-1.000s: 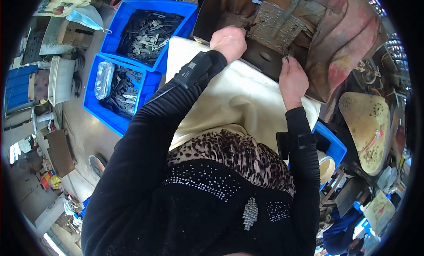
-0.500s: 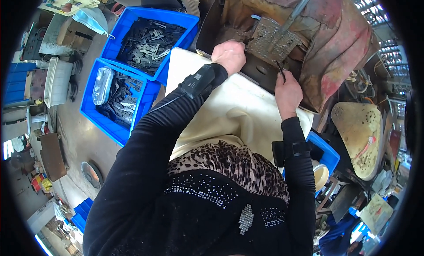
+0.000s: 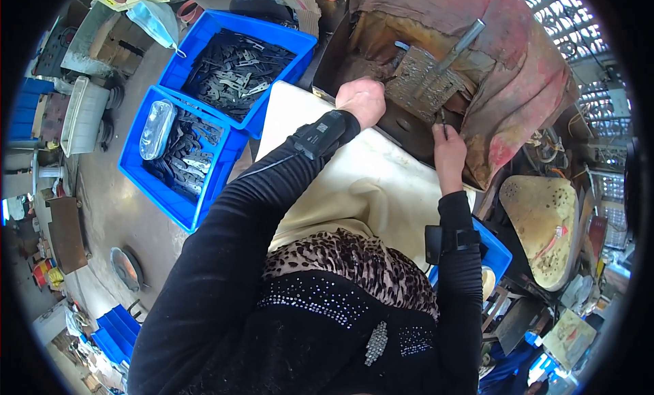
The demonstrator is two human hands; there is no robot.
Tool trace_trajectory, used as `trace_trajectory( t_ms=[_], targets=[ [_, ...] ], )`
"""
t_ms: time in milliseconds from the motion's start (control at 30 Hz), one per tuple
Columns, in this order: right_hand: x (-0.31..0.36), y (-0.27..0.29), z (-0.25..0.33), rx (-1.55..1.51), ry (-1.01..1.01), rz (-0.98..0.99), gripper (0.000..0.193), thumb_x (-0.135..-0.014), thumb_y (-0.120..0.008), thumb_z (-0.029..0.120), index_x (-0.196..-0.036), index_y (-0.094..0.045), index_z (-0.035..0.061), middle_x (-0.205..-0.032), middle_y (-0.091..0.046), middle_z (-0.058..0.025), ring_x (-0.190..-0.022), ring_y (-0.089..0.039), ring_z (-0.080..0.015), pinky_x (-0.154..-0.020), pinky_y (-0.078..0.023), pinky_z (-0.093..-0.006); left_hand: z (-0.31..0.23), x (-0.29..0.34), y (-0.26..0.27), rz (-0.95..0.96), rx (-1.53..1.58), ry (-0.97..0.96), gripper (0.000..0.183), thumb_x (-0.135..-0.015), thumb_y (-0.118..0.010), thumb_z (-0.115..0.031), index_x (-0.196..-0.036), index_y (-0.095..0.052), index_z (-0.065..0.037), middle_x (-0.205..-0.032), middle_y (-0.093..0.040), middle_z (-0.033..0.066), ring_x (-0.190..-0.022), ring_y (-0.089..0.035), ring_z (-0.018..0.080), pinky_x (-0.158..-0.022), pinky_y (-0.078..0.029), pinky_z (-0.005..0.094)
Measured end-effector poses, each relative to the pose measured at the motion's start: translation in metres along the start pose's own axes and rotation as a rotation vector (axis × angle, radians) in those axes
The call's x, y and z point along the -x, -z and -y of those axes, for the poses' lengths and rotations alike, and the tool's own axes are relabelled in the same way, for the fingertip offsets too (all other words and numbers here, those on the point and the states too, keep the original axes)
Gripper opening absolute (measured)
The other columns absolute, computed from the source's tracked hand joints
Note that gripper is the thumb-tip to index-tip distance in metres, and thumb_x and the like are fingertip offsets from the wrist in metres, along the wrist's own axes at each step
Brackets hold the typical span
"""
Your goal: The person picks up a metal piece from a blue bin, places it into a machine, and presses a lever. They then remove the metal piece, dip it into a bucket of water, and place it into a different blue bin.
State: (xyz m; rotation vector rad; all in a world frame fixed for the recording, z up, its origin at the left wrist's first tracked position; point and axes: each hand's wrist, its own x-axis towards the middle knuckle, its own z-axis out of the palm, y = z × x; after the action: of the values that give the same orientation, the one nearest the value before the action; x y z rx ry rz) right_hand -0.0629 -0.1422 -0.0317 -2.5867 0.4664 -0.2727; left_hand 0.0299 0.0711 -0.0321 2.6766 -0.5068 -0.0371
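Note:
My left hand point(image 3: 362, 101) is curled into a fist at the near-left rim of a dark, dirty metal box point(image 3: 409, 136). Its fingers are turned away, so whatever they may hold is hidden. Further right, my right hand point(image 3: 450, 153) pinches a thin dark strip point(image 3: 445, 122), apparently metal, that points up toward the lower corner of a wet, rough-faced block point(image 3: 419, 82). Whether the strip touches the block I cannot tell. A grey metal rod point(image 3: 463, 42) slants up from the block. Pale sheeting point(image 3: 306, 119) covers my lap and reaches the box's near edge.
Two blue bins point(image 3: 170, 61) point(image 3: 153, 184) at the left hold many flat dark metal pieces; a clear plastic case point(image 3: 157, 131) lies in the nearer one. Stained reddish cloth point(image 3: 518, 75) drapes over the box. A worn cream stool seat point(image 3: 538, 225) stands at the right.
The whole view has shifted a little, with the box sitting lower in the picture. My right hand and the strip have moved slightly right against the box. The left fist stays at the rim.

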Motion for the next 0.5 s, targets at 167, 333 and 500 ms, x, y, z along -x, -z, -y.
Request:
trace_trajectory(
  t_ms=[167, 333, 500],
  targets=[
    [-0.06, 0.027, 0.032, -0.295, 0.081, -0.164, 0.044, -0.094, -0.055, 0.038, -0.104, -0.061, -0.0044, -0.085, -0.064, -0.0194, -0.077, -0.059, -0.0266, -0.075, -0.047, -0.0359, 0.001, -0.001, 0.002, 0.07, -0.013, 0.045, 0.018, -0.079, -0.057, -0.01, -0.089, -0.072, -0.011, -0.1, -0.067, 0.0132, -0.098, -0.064, 0.0309, -0.083, -0.053, 0.038],
    [-0.136, 0.053, 0.066, -0.248, 0.247, -0.383, 0.044, -0.096, -0.054, 0.038, -0.111, -0.063, -0.0025, -0.084, -0.064, -0.0112, -0.078, -0.059, -0.0177, -0.075, -0.046, -0.0321, 0.004, -0.001, -0.005, -0.006, -0.032, 0.01, 0.017, -0.079, -0.059, -0.015, -0.084, -0.075, -0.01, -0.094, -0.071, 0.0144, -0.09, -0.069, 0.0287, -0.076, -0.055, 0.037],
    [-0.184, 0.06, 0.079, -0.103, 0.225, -0.408, 0.043, -0.094, -0.055, 0.041, -0.114, -0.065, 0.0053, -0.078, -0.064, -0.0056, -0.071, -0.059, -0.0132, -0.07, -0.046, -0.0288, 0.003, -0.002, -0.007, 0.011, -0.018, 0.033, 0.018, -0.079, -0.059, -0.015, -0.085, -0.075, -0.01, -0.094, -0.071, 0.0146, -0.09, -0.069, 0.0291, -0.076, -0.055, 0.0375]
  ],
)
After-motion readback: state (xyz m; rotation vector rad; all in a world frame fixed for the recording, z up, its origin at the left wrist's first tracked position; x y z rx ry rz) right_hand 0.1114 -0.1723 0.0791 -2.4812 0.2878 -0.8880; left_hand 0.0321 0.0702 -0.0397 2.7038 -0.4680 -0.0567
